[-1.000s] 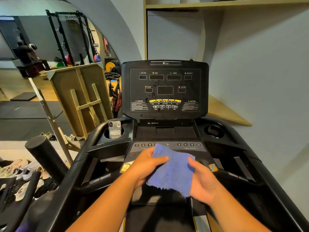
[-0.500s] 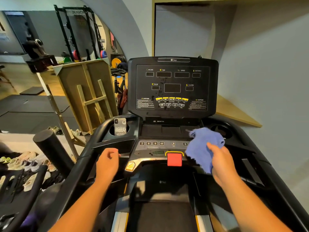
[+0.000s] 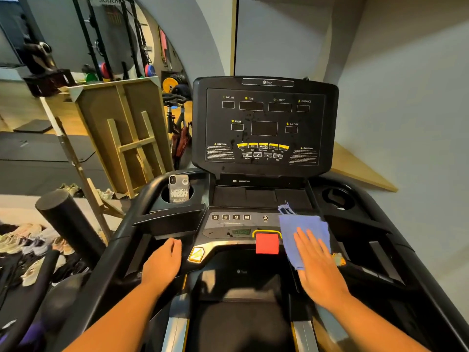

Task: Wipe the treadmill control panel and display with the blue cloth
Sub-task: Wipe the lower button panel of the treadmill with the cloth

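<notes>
Six labels show on the display (image 3: 265, 125): INCLINE, TIME, SPEED, DISTANCE, PULSE and CALORIE, with a CAUTION block in each lower corner whose small print I cannot read. Dark droplets spot the middle of its face. Below it, on the panel (image 3: 228, 226), the left keys read 3, 6, 9, 12, beside a fan symbol, and a green window reads START. A red button (image 3: 267, 243) sits in a yellow frame at the panel's front edge. A phone (image 3: 179, 188) stands in the left cup holder (image 3: 163, 199); its case reads PHYSICAL, and the line under that is too stylised for me to read.

My right hand (image 3: 321, 271) is open and flat, fingers spread, pressing the cloth (image 3: 300, 231) onto the right side of the panel, just right of the red button. The cloth lies spread under my fingers and reaches beyond them toward the display, one frayed corner sticking up. My left hand (image 3: 162, 262) is well apart from it, loosely curled, holding nothing I can see, resting on the left side of the console near a yellow tab (image 3: 196, 254).
</notes>
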`<action>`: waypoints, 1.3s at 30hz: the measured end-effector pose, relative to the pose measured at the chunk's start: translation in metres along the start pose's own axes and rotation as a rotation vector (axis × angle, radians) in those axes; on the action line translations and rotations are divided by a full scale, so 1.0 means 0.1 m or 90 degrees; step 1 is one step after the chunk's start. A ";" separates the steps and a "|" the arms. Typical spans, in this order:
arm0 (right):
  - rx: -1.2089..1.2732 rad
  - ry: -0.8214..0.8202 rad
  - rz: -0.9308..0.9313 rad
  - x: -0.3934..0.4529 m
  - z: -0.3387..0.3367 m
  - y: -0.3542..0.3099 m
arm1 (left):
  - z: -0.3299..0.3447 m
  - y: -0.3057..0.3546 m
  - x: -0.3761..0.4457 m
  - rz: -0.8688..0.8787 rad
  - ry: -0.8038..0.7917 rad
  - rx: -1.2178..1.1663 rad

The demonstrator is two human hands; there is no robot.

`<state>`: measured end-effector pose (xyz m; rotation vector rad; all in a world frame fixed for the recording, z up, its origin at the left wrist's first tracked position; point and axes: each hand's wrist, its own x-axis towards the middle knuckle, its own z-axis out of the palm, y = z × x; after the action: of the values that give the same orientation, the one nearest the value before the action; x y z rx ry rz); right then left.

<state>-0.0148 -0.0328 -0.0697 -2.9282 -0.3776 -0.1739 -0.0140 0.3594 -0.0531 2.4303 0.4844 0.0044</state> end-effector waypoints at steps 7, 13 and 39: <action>-0.033 0.034 0.126 0.44 0.04 -0.30 | 0.01 -0.03 0.08 0.046 -0.023 0.075; -0.112 0.000 -0.081 0.08 0.05 0.18 | 0.02 -0.01 0.05 0.060 0.002 0.085; -0.074 0.013 0.104 0.54 -0.10 -0.28 | 0.04 -0.02 0.05 0.061 0.008 0.092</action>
<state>0.0291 0.0053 -0.0481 -3.0516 -0.1278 -0.2093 -0.0092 0.3601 -0.0581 2.5945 0.3855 0.0257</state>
